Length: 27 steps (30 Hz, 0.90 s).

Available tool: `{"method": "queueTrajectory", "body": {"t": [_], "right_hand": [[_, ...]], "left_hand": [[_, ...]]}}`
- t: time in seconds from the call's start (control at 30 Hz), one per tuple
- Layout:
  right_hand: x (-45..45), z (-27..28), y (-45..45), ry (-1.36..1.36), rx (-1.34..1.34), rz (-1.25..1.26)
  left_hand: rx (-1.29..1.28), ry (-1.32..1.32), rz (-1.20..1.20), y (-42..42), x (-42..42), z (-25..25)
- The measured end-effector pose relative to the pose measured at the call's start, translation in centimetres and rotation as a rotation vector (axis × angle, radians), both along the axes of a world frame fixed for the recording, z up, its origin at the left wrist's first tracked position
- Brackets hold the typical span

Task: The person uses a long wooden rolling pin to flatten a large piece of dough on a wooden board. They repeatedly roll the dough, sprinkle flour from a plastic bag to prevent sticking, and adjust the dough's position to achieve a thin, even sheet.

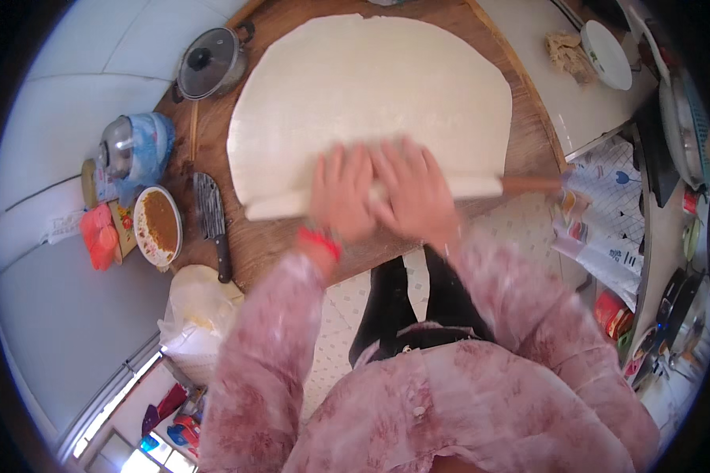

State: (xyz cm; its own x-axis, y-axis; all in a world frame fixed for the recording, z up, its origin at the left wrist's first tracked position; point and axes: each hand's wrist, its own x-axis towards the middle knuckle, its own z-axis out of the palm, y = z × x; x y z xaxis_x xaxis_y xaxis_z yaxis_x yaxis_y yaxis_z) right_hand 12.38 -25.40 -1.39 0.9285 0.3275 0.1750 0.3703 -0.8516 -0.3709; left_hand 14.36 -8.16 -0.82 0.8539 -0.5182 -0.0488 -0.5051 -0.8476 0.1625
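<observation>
A broad, thin sheet of dough [370, 83] lies over the brown wooden board [290, 248]. Its near edge is wrapped around a wooden rolling pin [532, 184], whose bare right end sticks out past the dough. My left hand [342, 195], with a red band at the wrist, rests palm down on the wrapped pin, fingers stretched forward. Beside it, my right hand [413, 192] presses flat on the same roll, its thumb close to the left hand. Both hands are slightly blurred, and neither has its fingers closed around the pin. The pin's middle is hidden under dough and hands.
Left of the dough lie a cleaver [210, 207] and a plate of brown paste [160, 219]. A glass-lidded pot [210, 64] and a bowl in blue plastic [148, 145] stand farther back. At right, a counter [523, 35] holds a white plate [606, 54] and a crumpled cloth [568, 56].
</observation>
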Motion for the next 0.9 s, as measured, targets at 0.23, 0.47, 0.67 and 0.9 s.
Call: {"method": "queueTrajectory", "body": {"t": [0.23, 0.47, 0.67, 0.9], "right_hand": [[2.3, -0.4, 0.7, 0.035, -0.075, -0.06], [-10.8, -0.2, -0.9, 0.09, 0.043, 0.218], [4.8, 0.3, -4.0, -0.025, -0.056, 0.093], [-9.0, 2.4, -8.2, 0.25, -0.063, 0.106]], "left_hand": [[0.101, -0.055, 0.171, -0.4, 1.2, -0.4], [0.02, 0.092, 0.004, 2.2, -11.9, 0.3], [0.158, -0.109, 0.466, 3.6, 9.4, 2.1], [0.028, 0.054, 0.221, 11.8, -7.0, 1.7]]}}
